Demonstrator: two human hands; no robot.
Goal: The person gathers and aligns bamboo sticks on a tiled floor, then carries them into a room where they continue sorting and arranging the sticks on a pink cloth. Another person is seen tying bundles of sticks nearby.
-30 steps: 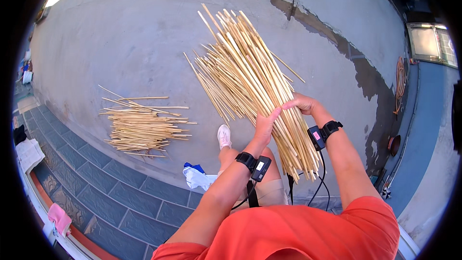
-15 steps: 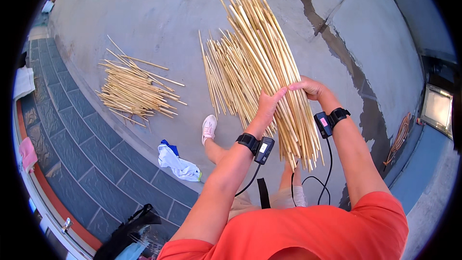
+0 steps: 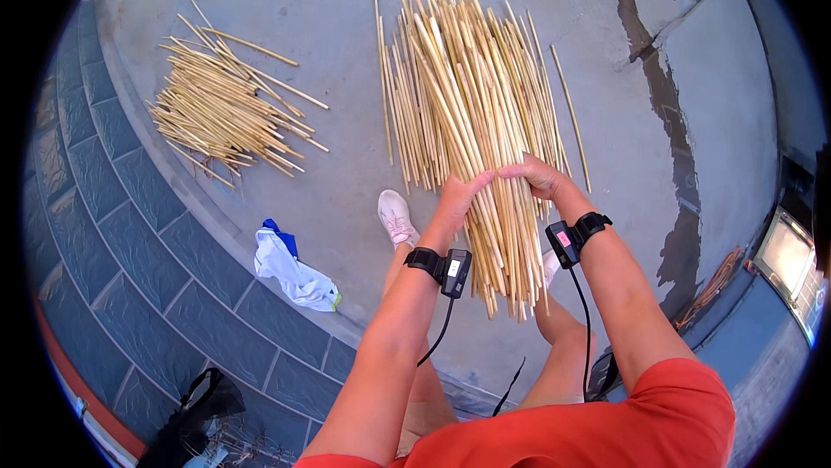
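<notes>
A thick bundle of long, pale yellow stalks [image 3: 472,96] is held up in front of me, its near ends toward my body. My left hand [image 3: 460,195] is closed round the bundle's left side, thumb lying across the top. From the other side my right hand [image 3: 538,178] grips it too, and the two thumbs almost meet. The fingers underneath are hidden. Beneath and behind the bundle, a spread layer of similar stalks [image 3: 407,113] lies on the concrete ground. One single stalk [image 3: 571,117] rests apart at that layer's right.
To the left lies a smaller, untidy pile of stalks [image 3: 229,104]. A white and blue cloth [image 3: 294,269] is on the ground near dark tiled paving [image 3: 138,234]. A black bag [image 3: 195,420] sits at lower left. Wet streaks [image 3: 675,148] cross the concrete; a framed panel [image 3: 783,247] stands far right.
The view has shifted and my legs stand differently. Still gripped in both hands, the bundle now hangs over the middle of the ground layer, where before it was over its right side.
</notes>
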